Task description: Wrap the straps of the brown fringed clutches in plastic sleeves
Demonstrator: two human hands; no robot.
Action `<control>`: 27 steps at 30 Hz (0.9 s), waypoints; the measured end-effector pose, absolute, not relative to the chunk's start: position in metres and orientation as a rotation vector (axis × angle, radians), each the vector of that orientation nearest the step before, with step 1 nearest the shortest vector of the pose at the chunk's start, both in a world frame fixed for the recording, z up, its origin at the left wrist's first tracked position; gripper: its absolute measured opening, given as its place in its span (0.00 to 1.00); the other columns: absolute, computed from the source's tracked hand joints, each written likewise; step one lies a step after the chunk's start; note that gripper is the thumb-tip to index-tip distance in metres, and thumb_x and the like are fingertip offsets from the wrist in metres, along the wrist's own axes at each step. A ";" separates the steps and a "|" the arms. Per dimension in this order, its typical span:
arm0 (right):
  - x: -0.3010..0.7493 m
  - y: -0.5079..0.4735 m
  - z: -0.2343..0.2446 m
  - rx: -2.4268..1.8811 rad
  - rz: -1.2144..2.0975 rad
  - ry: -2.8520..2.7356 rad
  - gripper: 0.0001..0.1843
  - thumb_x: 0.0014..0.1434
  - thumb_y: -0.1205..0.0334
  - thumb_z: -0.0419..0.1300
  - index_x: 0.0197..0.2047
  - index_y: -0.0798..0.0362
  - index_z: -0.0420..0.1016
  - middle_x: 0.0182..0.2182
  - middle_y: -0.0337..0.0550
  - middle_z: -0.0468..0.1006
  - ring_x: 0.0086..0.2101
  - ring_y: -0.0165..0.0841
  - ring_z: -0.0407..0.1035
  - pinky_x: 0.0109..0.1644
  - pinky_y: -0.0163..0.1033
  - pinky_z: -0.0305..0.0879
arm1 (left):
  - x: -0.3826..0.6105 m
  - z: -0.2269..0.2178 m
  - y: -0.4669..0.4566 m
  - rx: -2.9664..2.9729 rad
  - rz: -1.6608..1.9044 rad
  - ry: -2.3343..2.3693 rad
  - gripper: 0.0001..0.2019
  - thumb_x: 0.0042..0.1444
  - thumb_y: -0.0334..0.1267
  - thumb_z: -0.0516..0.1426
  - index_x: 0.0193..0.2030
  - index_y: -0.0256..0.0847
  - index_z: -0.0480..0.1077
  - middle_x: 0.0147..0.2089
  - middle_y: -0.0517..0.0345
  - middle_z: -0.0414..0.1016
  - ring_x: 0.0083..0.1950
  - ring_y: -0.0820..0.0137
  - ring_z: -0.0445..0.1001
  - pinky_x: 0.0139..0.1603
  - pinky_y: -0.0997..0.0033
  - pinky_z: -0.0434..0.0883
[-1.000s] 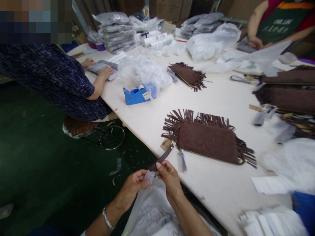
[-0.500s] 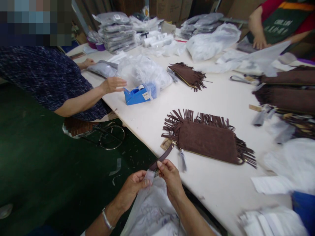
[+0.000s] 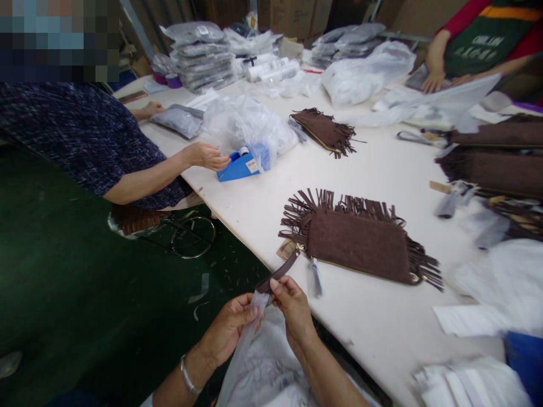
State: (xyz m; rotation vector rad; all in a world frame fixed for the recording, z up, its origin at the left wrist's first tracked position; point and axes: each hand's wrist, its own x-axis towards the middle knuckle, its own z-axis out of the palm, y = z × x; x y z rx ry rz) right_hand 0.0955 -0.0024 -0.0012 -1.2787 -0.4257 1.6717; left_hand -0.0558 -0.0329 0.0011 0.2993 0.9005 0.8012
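Note:
A dark brown clutch bag with fringe on three sides lies flat on the table. Its wrist strap runs from a gold ring over the table's edge towards me. My right hand pinches the strap near its looped end. Close beside it, my left hand is closed on a translucent plastic strip, whose upper end meets the strap. The strip hangs down in front of a white plastic bag at my lap. A paper tag and a wrapped tassel lie by the clutch's ring.
At left, a co-worker's hand touches or nearly touches a blue tape dispenser. Another fringed bag lies farther back. More brown bags are on the right. Packed bags are stacked behind; another person works at the far right.
The plastic strip now hangs longer below my left hand. My right hand has stayed on the strap. The left co-worker's hand has moved right to the tape dispenser.

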 end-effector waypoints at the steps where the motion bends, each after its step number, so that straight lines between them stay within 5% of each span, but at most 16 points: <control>1: 0.095 -0.002 -0.001 -1.278 1.672 -0.423 0.17 0.48 0.50 0.69 0.28 0.52 0.68 0.20 0.31 0.66 0.22 0.25 0.56 0.28 0.33 0.51 | -0.056 0.000 -0.033 0.296 0.798 0.893 0.12 0.52 0.34 0.64 0.43 0.32 0.73 0.34 0.53 0.71 0.29 0.76 0.67 0.32 0.78 0.64; 27: 0.106 0.001 -0.001 -1.339 1.675 -0.578 0.19 0.49 0.49 0.67 0.23 0.52 0.64 0.19 0.32 0.64 0.22 0.26 0.54 0.28 0.34 0.51 | -0.046 0.009 -0.027 0.308 0.861 1.045 0.17 0.45 0.38 0.69 0.41 0.34 0.74 0.34 0.53 0.75 0.31 0.73 0.70 0.33 0.76 0.66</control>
